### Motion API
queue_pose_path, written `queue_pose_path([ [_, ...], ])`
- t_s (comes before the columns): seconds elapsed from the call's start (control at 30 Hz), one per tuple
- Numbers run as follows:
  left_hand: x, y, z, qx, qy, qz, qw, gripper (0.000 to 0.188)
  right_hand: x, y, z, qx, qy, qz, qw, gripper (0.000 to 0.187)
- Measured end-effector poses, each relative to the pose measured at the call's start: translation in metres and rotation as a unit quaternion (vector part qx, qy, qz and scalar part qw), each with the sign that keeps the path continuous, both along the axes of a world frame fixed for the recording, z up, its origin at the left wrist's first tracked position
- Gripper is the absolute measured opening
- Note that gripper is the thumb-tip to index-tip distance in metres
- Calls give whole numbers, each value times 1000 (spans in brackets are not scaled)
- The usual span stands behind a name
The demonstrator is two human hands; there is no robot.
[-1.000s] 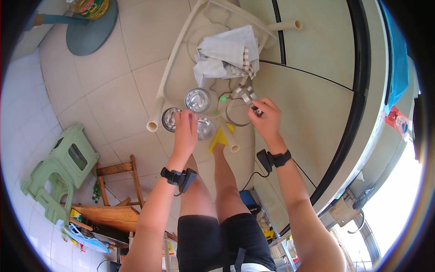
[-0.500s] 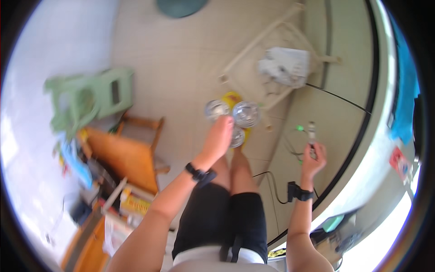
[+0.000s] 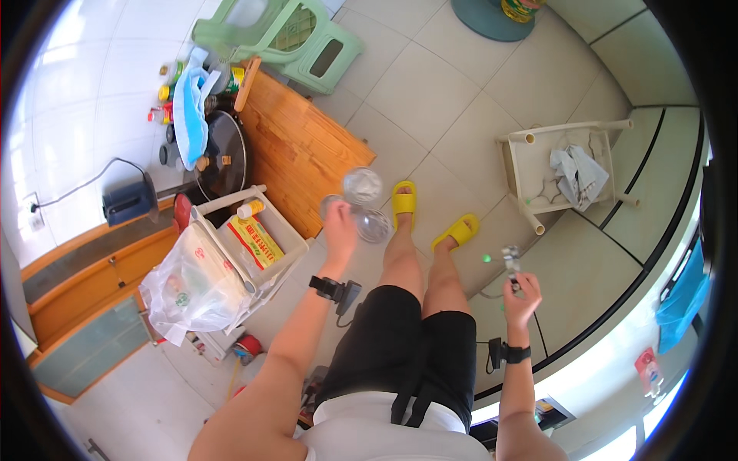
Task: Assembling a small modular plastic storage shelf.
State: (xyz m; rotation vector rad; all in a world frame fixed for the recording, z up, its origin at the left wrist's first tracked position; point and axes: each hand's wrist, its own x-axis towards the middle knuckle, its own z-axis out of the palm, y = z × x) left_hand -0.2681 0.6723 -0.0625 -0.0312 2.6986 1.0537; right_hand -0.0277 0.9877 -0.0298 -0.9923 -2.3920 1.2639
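Note:
My left hand (image 3: 340, 234) is closed around three clear round glasses bunched together. One glass (image 3: 362, 186) points away from me, and another glass (image 3: 373, 226) sits to the right of my fingers. The third is mostly hidden behind the hand. They are held above the floor, just right of the corner of a wooden table (image 3: 307, 138). My right hand (image 3: 523, 300) pinches a small clear, silvery object (image 3: 511, 261) whose kind I cannot make out. Small green spots show close to it. Each wrist wears a black strap with a small box.
An upturned cream stool frame (image 3: 530, 201) holding a crumpled bag is at the right, by pale green cabinets (image 3: 592, 269). On the left are a cream rack (image 3: 296, 253), a plastic bag (image 3: 181, 296), a lidded pan (image 3: 224, 157) and bottles. A green stool (image 3: 330, 58) stands farther off.
My view has swung to the left, and the wooden table and rack now lie closer to my left hand. Both hands keep hold of their things.

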Motion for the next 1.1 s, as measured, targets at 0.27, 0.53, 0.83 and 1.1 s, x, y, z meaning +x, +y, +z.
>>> queue_pose_path([
  [0.27,-26,-84,-48,107,24,277,955,13,-139,-73,-14,-77,48,168,982,18],
  [0.53,-55,-87,-76,250,-14,436,865,17,-263,-178,-58,-129,42,190,972,19],
  [0.83,-55,-85,-60,284,-27,396,873,51,-357,-271,-74,-111,43,230,966,18],
  [1.1,-66,-97,-58,309,2,383,870,54,-373,-293,-81,-127,47,392,910,39],
])
